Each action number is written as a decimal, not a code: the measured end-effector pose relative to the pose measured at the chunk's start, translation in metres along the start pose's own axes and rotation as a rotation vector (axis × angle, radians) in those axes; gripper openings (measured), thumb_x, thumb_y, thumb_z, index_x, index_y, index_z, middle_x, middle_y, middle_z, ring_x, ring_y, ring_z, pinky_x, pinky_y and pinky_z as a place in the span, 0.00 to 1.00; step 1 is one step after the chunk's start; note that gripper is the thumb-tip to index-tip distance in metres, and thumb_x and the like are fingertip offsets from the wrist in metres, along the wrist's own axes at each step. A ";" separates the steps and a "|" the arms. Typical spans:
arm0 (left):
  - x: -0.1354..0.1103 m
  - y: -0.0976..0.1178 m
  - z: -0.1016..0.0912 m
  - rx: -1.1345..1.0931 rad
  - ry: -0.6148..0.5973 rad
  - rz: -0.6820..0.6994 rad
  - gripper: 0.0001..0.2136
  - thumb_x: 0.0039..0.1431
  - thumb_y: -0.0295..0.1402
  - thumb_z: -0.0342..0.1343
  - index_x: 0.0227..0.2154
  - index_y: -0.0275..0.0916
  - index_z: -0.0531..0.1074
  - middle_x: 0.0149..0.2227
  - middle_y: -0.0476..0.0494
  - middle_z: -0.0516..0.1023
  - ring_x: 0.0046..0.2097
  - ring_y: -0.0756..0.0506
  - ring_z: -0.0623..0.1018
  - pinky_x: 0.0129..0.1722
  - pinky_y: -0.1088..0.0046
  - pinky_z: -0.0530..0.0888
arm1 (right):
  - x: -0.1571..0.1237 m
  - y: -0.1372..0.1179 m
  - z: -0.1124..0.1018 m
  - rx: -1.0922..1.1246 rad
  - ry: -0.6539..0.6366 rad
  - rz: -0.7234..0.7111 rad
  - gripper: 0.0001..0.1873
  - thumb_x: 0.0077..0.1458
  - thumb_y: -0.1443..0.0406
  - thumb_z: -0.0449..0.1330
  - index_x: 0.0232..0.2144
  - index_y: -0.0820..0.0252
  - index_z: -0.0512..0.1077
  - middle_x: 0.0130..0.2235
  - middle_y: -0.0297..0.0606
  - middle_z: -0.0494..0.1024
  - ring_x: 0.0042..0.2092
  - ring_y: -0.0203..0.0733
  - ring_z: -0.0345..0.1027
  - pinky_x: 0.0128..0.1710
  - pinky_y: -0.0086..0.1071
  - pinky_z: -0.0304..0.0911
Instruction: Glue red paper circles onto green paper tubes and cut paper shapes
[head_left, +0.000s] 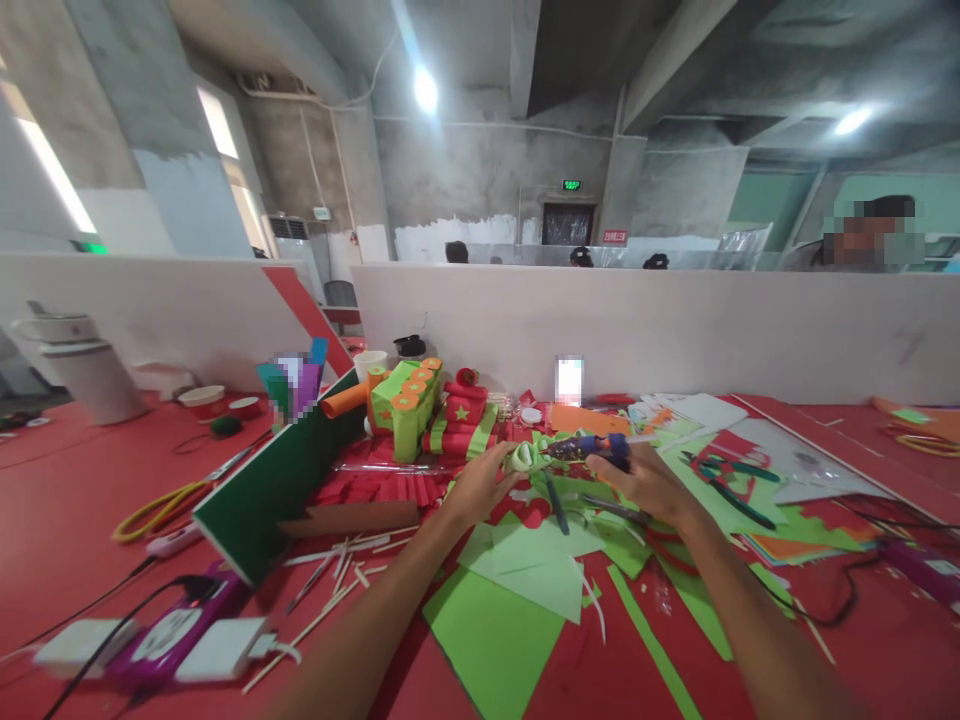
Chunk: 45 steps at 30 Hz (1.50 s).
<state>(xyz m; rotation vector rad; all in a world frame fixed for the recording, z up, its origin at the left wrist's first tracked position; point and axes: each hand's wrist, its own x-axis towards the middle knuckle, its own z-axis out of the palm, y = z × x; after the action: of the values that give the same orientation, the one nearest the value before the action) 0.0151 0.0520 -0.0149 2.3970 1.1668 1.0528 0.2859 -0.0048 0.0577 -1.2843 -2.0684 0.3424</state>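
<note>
My left hand (481,486) is closed on a small light-green paper roll (525,457), with the fingers around its near side. A dark blue hot glue gun (611,450) is gripped by my right hand (651,484). Its nozzle points left at the green roll, and whether they touch I cannot tell. Below the hands lie sheets of green paper (499,640) and scissors (619,510). Just beyond my left hand stand a green paper model with orange star discs (409,400) and a red paper piece with a yellow star (461,410).
A dark green board (277,500) leans at the left, near thin sticks (337,590) and a purple power strip (169,635). Yellow-handled scissors (161,508) lie farther left. Green-handled pliers (727,480) rest at the right. A white partition (675,330) runs along the back.
</note>
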 end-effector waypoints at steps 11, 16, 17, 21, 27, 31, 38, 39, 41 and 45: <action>0.000 -0.003 -0.001 0.024 0.009 0.009 0.17 0.60 0.38 0.56 0.51 0.43 0.67 0.47 0.43 0.78 0.48 0.41 0.78 0.48 0.67 0.73 | 0.001 0.002 0.005 0.002 0.057 -0.003 0.20 0.61 0.52 0.54 0.25 0.58 0.71 0.21 0.30 0.69 0.25 0.37 0.62 0.27 0.30 0.56; -0.001 -0.003 0.000 0.025 0.002 0.004 0.17 0.60 0.38 0.57 0.52 0.44 0.67 0.48 0.44 0.77 0.49 0.41 0.77 0.50 0.66 0.72 | 0.001 0.001 0.006 -0.053 0.091 -0.006 0.19 0.61 0.53 0.53 0.24 0.58 0.70 0.20 0.31 0.69 0.23 0.37 0.62 0.26 0.30 0.55; -0.001 -0.003 0.001 0.024 0.008 0.003 0.17 0.60 0.38 0.57 0.52 0.44 0.67 0.49 0.44 0.77 0.49 0.42 0.77 0.50 0.66 0.72 | 0.001 0.001 0.007 -0.068 0.096 -0.012 0.19 0.61 0.53 0.53 0.24 0.58 0.71 0.20 0.31 0.69 0.23 0.37 0.62 0.26 0.30 0.55; -0.001 -0.003 0.002 0.019 0.018 -0.008 0.18 0.60 0.38 0.57 0.53 0.44 0.67 0.49 0.44 0.77 0.50 0.42 0.77 0.51 0.66 0.72 | 0.002 0.002 0.011 -0.122 0.122 -0.040 0.20 0.61 0.53 0.53 0.25 0.58 0.72 0.21 0.31 0.70 0.24 0.38 0.63 0.27 0.31 0.55; -0.001 -0.003 0.002 0.019 0.023 0.004 0.18 0.59 0.38 0.58 0.53 0.46 0.68 0.51 0.43 0.77 0.51 0.41 0.76 0.52 0.65 0.71 | 0.002 0.004 0.015 -0.153 0.147 -0.050 0.20 0.62 0.52 0.52 0.26 0.57 0.72 0.20 0.31 0.69 0.23 0.38 0.62 0.26 0.31 0.54; -0.002 -0.004 0.003 0.029 0.032 0.008 0.18 0.60 0.38 0.57 0.53 0.46 0.68 0.50 0.44 0.78 0.51 0.41 0.77 0.51 0.65 0.72 | 0.002 0.002 0.016 -0.147 0.153 -0.045 0.20 0.62 0.52 0.52 0.27 0.57 0.73 0.22 0.32 0.71 0.24 0.39 0.65 0.27 0.31 0.56; -0.001 -0.003 0.001 0.042 0.005 0.036 0.18 0.59 0.38 0.58 0.52 0.47 0.68 0.51 0.44 0.77 0.52 0.41 0.77 0.51 0.66 0.72 | 0.003 0.000 0.018 -0.154 0.160 -0.046 0.20 0.61 0.52 0.52 0.28 0.58 0.74 0.21 0.32 0.72 0.25 0.40 0.66 0.27 0.31 0.56; 0.000 -0.002 0.000 0.043 0.007 0.038 0.18 0.59 0.38 0.58 0.52 0.47 0.68 0.51 0.45 0.77 0.52 0.42 0.77 0.51 0.67 0.72 | 0.003 0.000 0.018 -0.157 0.163 -0.048 0.20 0.61 0.52 0.52 0.27 0.58 0.73 0.21 0.33 0.72 0.25 0.40 0.67 0.28 0.31 0.57; 0.000 -0.001 0.000 0.045 0.013 0.041 0.18 0.59 0.38 0.59 0.52 0.47 0.68 0.50 0.45 0.78 0.51 0.42 0.77 0.51 0.67 0.73 | 0.004 0.000 0.018 -0.160 0.169 -0.050 0.21 0.61 0.51 0.52 0.26 0.58 0.73 0.21 0.33 0.72 0.25 0.41 0.67 0.28 0.31 0.57; 0.000 0.000 0.000 0.054 0.018 0.024 0.20 0.58 0.37 0.59 0.53 0.46 0.68 0.51 0.44 0.77 0.52 0.41 0.77 0.51 0.68 0.72 | 0.005 0.000 0.021 -0.151 0.177 -0.058 0.21 0.61 0.51 0.52 0.25 0.58 0.71 0.22 0.34 0.72 0.26 0.41 0.68 0.29 0.31 0.57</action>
<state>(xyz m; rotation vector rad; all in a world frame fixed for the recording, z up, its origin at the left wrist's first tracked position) 0.0153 0.0520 -0.0149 2.4532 1.1903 1.0659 0.2708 0.0019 0.0436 -1.2896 -2.0067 0.0443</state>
